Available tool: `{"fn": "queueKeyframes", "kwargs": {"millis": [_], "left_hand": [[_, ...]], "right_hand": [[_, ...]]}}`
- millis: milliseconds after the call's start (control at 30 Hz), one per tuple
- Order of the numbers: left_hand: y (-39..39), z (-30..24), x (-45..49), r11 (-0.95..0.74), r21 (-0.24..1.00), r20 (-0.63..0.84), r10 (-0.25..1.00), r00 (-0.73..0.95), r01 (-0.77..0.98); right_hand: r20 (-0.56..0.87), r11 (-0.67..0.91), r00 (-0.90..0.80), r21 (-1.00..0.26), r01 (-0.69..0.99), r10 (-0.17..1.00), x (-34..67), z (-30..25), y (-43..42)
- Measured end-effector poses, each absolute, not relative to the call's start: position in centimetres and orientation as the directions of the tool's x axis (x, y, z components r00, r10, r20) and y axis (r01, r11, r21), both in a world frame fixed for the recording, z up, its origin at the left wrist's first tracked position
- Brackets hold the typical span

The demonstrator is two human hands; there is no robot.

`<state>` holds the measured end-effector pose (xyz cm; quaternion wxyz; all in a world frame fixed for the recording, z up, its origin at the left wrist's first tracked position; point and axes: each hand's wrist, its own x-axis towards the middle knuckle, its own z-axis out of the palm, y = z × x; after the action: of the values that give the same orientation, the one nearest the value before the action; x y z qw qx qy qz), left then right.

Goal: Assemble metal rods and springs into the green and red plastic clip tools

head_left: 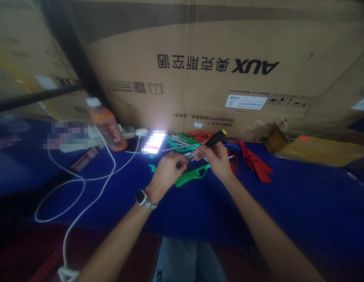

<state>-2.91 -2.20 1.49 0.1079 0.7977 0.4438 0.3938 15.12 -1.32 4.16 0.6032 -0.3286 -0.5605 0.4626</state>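
A screwdriver (216, 138) with a black handle and yellow end lies in my right hand (215, 156), its thin shaft pointing left. The fingers of this hand are bent around it and come close to some thin metal parts (190, 154). My left hand (170, 168) is closed, thumb against fingers, beside those metal parts; what it pinches is too small to make out. Just below the hands rests a green plastic lighter-type shell (192, 176) with a trigger opening. Teal plastic pieces (182, 141) and metal rods are heaped behind my hands, partly hidden by them.
Red plastic shells (256, 162) lie at the right of the heap. A lit phone (154, 141), a bottle of orange drink (108, 127), a power strip (73, 145) and a looping white cable (104, 188) are on the left. A large carton (199, 90) stands behind the blue-covered table (205, 211).
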Motion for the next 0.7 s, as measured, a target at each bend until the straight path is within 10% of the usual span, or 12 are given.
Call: {"fn": "queueKeyframes", "kwargs": {"millis": [700], "left_hand": [[-5.3, 0.8, -3.9, -0.563, 0.316, 0.305, 0.823, 0.48, 0.764]], "right_hand": [[0.38, 0.376, -0.006, -0.918, -0.123, 0.925, 18.1, 5.4, -1.6]]}}
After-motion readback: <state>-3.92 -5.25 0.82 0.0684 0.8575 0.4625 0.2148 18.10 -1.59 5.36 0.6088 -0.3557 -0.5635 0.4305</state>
